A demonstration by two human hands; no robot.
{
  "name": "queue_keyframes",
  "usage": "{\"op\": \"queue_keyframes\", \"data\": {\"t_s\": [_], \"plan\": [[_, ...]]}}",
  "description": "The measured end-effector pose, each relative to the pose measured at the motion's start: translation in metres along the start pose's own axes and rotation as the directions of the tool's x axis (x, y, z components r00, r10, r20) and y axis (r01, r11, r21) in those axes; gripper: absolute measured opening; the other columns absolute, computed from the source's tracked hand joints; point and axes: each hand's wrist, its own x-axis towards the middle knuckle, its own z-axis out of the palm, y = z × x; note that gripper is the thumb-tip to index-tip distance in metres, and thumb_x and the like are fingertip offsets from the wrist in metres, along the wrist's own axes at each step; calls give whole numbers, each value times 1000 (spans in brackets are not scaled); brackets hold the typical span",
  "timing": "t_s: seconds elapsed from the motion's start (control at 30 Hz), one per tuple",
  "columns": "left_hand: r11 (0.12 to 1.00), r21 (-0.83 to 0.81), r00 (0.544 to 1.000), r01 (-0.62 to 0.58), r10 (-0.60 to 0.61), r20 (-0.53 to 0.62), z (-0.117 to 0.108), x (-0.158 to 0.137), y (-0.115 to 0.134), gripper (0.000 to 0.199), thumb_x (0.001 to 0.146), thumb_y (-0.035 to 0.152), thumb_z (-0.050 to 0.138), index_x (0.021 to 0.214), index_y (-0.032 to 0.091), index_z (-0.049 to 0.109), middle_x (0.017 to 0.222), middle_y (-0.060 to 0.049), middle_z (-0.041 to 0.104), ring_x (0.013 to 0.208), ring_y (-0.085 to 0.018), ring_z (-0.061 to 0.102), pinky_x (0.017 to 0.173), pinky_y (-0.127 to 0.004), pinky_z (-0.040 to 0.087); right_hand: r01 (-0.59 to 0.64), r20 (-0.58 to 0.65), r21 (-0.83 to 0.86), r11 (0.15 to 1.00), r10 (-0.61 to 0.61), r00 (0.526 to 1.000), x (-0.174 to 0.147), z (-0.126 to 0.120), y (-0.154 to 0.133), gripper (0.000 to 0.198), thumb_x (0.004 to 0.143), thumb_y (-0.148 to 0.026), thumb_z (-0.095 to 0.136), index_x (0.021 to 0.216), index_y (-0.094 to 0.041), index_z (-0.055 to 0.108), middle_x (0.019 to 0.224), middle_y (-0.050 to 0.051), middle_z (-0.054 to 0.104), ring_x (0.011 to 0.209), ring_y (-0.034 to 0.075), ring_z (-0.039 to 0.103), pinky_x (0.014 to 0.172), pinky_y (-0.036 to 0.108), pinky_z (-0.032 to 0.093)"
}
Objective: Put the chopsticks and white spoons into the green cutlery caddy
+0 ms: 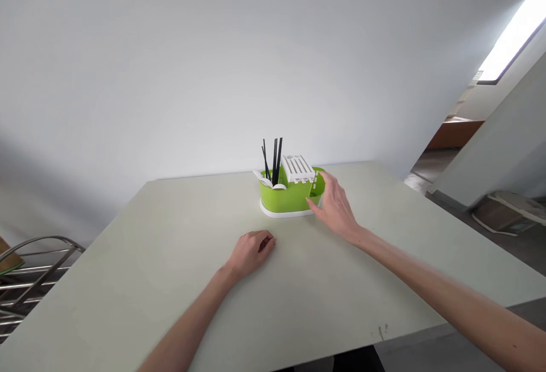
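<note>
A green utensil holder (286, 200) on a white base stands toward the back of the table. Black chopsticks (277, 158) rise from its left compartment, with white spoons (265, 181) beside them. A white slotted knife rack (298, 167) tops its middle. At the holder's right end is my right hand (335, 204), thumb and fingers spread apart around the rim; whether the fingertips touch it I cannot tell. My left hand (253, 251) rests on the table in front of the holder, fingers curled in, and nothing shows in it.
The pale table (205, 213) reaches to the white wall (213, 76). A metal rack (34, 275) stands low on the left. Off to the right, past the table edge, a brownish object (507, 213) sits on the floor near a doorway.
</note>
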Motion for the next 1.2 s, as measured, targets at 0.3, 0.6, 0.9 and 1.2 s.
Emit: {"op": "queue_keyframes", "data": {"t_s": [0.3,0.6,0.9,1.2], "plan": [[1000,-4,1000,17,-17,4,-2,0,1,35,103,42,42,84,22,64,76,-1,66,66,-16,54,64,-30,38,90,243,-199,976,-40,969,-28,31,17,49,107,-29,35,151,-9,43,148,23,56,149,36,39,115,55,39],[1000,-10,1000,15,-14,9,-3,1,-1,35,104,42,42,87,23,66,81,-2,69,69,-16,57,65,-29,39,78,280,-292,953,7,960,-25,31,27,53,108,-32,31,154,-8,40,147,24,57,147,36,41,108,54,43],[1000,-10,1000,24,-24,16,-4,-2,-6,37,104,45,41,87,23,66,79,-2,68,68,-16,57,65,-29,40,-4,349,-356,934,137,927,-24,34,72,59,107,-39,23,155,-8,38,151,25,52,153,35,32,109,57,43],[999,-29,1000,26,-25,11,-15,-18,-45,38,104,45,41,85,22,65,77,-2,68,66,-16,55,63,-29,39,-122,475,-452,883,355,805,-18,39,106,66,106,-48,17,157,-10,34,162,23,39,159,30,17,110,52,45]]}}
